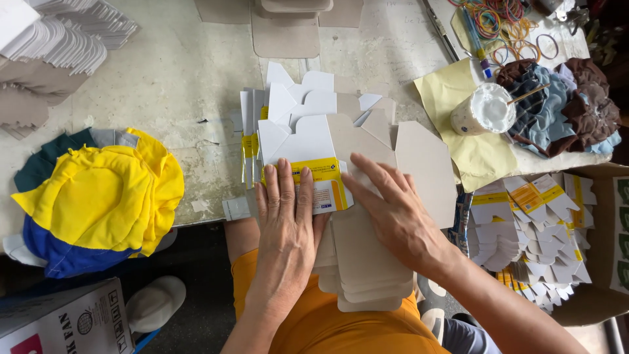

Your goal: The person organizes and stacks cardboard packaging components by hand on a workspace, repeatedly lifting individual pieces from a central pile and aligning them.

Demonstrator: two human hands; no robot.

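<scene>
Left hand [286, 219] lies flat, fingers together, pressing the top carton blank [314, 180], gripping nothing. Right hand [393, 213] is spread open on the grey stack [367, 262] in the lap. At two o'clock, a glue pot [483, 110] on yellow paper [481, 157]. At nine o'clock, a yellow cloth [98, 196].

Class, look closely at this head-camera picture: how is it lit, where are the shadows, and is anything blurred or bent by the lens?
Head view: soft, even light with faint shadows; left hand and right hand on the flat cardboard cartons look sharp; the white paste cup looks bright, without hard glare; the table edges bow slightly from wide-angle distortion.
</scene>
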